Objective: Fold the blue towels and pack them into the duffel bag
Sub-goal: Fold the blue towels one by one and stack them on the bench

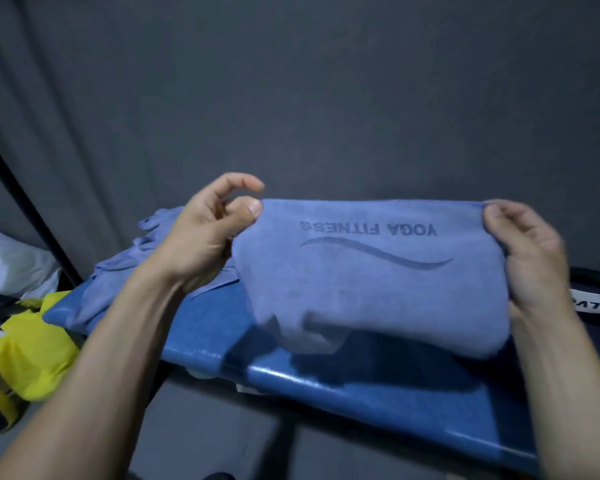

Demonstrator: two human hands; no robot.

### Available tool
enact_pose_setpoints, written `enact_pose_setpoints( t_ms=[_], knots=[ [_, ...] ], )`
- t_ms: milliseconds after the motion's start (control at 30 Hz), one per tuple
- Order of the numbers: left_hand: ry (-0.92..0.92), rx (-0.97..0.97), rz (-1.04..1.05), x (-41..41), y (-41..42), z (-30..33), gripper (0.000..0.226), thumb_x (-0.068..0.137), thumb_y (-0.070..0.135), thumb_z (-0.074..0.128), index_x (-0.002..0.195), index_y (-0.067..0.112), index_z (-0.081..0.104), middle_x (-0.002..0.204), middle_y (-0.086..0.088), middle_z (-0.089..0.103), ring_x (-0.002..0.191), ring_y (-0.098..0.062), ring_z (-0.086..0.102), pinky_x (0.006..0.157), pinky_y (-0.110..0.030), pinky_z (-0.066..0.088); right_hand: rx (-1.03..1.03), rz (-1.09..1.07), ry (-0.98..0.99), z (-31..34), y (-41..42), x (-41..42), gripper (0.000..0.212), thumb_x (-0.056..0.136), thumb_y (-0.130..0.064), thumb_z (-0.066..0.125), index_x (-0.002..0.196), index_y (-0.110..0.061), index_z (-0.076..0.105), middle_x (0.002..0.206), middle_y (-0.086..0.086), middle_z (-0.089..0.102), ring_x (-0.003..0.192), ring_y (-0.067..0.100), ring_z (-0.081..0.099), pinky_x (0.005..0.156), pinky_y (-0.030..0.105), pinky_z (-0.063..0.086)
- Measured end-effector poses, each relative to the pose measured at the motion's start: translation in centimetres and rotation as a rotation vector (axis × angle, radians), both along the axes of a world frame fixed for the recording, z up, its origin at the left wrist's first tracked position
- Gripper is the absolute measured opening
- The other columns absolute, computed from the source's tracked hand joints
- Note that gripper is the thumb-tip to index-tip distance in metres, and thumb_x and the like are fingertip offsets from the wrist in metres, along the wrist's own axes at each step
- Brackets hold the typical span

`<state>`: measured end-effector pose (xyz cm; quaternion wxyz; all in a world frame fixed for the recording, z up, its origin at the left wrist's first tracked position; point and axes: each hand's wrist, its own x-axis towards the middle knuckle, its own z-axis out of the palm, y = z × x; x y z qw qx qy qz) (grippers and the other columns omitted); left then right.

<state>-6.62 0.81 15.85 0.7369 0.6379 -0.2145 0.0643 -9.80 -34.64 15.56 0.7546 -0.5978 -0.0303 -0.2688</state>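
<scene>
Towel (368, 282) stretched between both hands' fingers (499, 216).

Two hands counted: left hand (201, 237) and right hand (523, 251). One blue towel (371, 282) held up between them, one printed wordmark and one wave line seen on it, upside down. One heap of further blue towels (146, 261) seen at far left end of blue padded bench (378, 382); number in heap cannot be told. One bench counted. One yellow bag (32, 351) beside its left edge. One dark duffel bag (593, 299), partly seen, at right edge.
</scene>
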Motion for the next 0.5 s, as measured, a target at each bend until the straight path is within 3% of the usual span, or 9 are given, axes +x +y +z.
enact_pose_setpoints(
  t_ms=[200,300,400,500],
  knots=[
    [0.036,0.02,0.232,0.6,-1.4,-1.1,0.017,0.097,0.005,0.064,0.096,0.022,0.064,0.063,0.006,0.053,0.052,-0.003,0.04,0.048,-0.016,0.033,0.015,-0.061,0.012,-3.3,0.2,1.7,0.01,0.096,-0.017,0.069,0.088,-0.021,0.066,0.076,-0.009,0.07,0.071,0.006,0.056,0.068,0.02,0.046],
    [-0.053,0.194,0.357,0.9,-1.4,-2.2,0.016,0.095,0.006,0.069,0.09,0.021,0.065,0.063,0.01,0.06,0.057,-0.001,0.051,0.05,-0.016,0.044,-0.047,-0.102,0.058,-4.1,0.1,2.2,0.014,0.098,-0.017,0.066,0.085,-0.023,0.066,0.078,-0.008,0.072,0.074,0.009,0.058,0.068,0.025,0.046],
    [-0.094,0.386,0.421,1.1,-0.7,-3.5,0.014,0.093,0.012,0.074,0.092,0.025,0.071,0.072,0.005,0.07,0.066,-0.01,0.061,0.056,-0.029,0.054,-0.109,-0.103,0.117,-5.2,0.7,2.4,0.015,0.099,-0.015,0.065,0.085,-0.022,0.065,0.075,-0.011,0.073,0.071,0.006,0.057,0.066,0.024,0.045],
    [-0.112,0.279,0.414,0.6,0.0,-2.5,0.015,0.092,0.01,0.073,0.094,0.025,0.072,0.076,0.007,0.072,0.07,-0.004,0.062,0.061,-0.021,0.053,-0.069,-0.045,0.094,-3.6,0.9,1.6,0.015,0.099,-0.013,0.063,0.087,-0.021,0.063,0.074,-0.011,0.071,0.069,0.004,0.057,0.066,0.019,0.047]
  ],
)
